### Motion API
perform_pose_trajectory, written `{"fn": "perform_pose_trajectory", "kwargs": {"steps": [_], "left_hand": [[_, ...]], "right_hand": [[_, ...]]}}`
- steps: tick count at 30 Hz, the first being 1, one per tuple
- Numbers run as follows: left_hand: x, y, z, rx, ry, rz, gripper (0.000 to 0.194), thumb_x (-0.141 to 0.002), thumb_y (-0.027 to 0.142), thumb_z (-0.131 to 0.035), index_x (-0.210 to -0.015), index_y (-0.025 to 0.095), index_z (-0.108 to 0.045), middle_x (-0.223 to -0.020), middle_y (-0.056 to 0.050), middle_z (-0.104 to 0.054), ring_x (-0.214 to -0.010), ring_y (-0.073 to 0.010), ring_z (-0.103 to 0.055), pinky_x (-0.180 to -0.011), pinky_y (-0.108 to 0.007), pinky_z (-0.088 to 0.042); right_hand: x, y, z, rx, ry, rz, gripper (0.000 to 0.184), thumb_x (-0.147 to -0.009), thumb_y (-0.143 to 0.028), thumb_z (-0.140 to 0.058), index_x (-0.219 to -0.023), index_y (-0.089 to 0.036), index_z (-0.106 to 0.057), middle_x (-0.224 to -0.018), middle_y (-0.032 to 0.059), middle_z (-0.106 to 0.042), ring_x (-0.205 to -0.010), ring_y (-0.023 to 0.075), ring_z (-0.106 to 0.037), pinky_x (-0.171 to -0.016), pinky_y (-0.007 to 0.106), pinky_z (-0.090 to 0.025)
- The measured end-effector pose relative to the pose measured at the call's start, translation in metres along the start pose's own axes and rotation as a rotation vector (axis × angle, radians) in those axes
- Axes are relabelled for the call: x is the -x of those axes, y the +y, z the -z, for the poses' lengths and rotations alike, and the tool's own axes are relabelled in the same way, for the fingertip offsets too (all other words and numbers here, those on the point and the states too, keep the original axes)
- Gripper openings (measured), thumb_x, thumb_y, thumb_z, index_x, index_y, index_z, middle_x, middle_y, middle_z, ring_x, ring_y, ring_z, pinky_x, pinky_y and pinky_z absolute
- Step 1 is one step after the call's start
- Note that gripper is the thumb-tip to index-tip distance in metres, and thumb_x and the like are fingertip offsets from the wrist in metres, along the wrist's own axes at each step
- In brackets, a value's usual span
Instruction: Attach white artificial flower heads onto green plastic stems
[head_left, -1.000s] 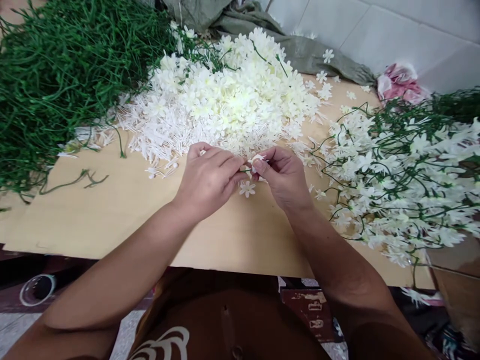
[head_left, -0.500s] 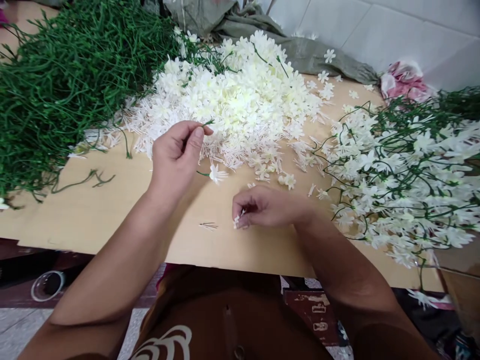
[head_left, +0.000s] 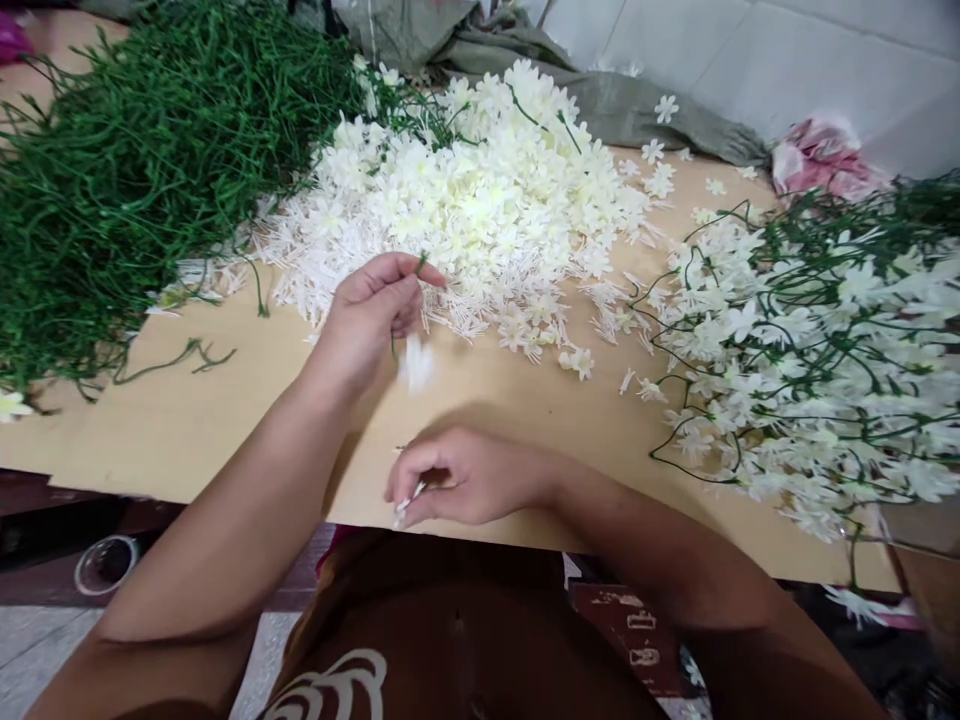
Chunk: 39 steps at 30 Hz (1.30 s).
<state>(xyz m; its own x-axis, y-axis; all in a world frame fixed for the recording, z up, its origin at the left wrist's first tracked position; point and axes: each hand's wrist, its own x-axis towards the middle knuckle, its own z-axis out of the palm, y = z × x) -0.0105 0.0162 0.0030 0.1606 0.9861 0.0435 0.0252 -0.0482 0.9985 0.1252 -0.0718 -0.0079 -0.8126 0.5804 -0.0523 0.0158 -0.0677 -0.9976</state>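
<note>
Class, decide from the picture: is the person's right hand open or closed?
Closed, in a pinch: the right hand has its fingers curled, and a small white piece shows between thumb and fingers.

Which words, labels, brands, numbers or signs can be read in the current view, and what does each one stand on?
No readable text anywhere.
Dark red surface below the table edge: small pale marks, too small and blurred to tell whether letters or symbols.
Person's dark clothing: pale curved print, with no letters visible in it.
</note>
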Motion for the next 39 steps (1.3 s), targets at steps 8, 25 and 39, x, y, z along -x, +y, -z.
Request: {"fn": "perform_pose_trajectory", "kwargs": {"steps": [8, 25, 39], "left_hand": [[0.009, 0.004, -0.004, -0.039, -0.131, 0.047, 0.032, -0.082, 0.048, -0.056, -0.07, 0.018, -0.057, -0.055, 0.001, -0.049, -0.044, -0.0077, -0.038, -0.04, -0.022, -0.026], [0.018, -0.002, -0.023, -0.074, -0.397, 0.132, 0.039, -0.084, 0.05, -0.054, -0.06, 0.019, -0.053, -0.051, 0.003, -0.038, -0.049, -0.01, -0.035, -0.047, -0.024, -0.026], [0.014, -0.014, -0.022, -0.063, -0.515, 0.041, 0.045, -0.084, 0.056, -0.052, -0.058, 0.02, -0.043, -0.053, 0.004, -0.037, -0.052, -0.0098, -0.032, -0.05, -0.025, -0.026]], "right_hand": [[0.013, 0.0, 0.051, -0.023, 0.522, 0.061, 0.021, -0.071, -0.032, -0.077, -0.072, -0.017, -0.063, -0.073, 0.0003, -0.067, -0.068, 0.0097, -0.061, -0.068, 0.026, -0.049], [0.021, -0.002, 0.067, 0.234, 0.898, 0.121, 0.031, -0.075, -0.045, -0.071, -0.066, -0.02, -0.054, -0.061, -0.0032, -0.06, -0.06, 0.0099, -0.053, -0.06, 0.027, -0.043], [0.019, 0.005, 0.061, 0.246, 0.802, 0.206, 0.026, -0.075, -0.04, -0.074, -0.07, -0.021, -0.057, -0.073, -0.0003, -0.065, -0.072, 0.0144, -0.062, -0.072, 0.033, -0.051]]}}
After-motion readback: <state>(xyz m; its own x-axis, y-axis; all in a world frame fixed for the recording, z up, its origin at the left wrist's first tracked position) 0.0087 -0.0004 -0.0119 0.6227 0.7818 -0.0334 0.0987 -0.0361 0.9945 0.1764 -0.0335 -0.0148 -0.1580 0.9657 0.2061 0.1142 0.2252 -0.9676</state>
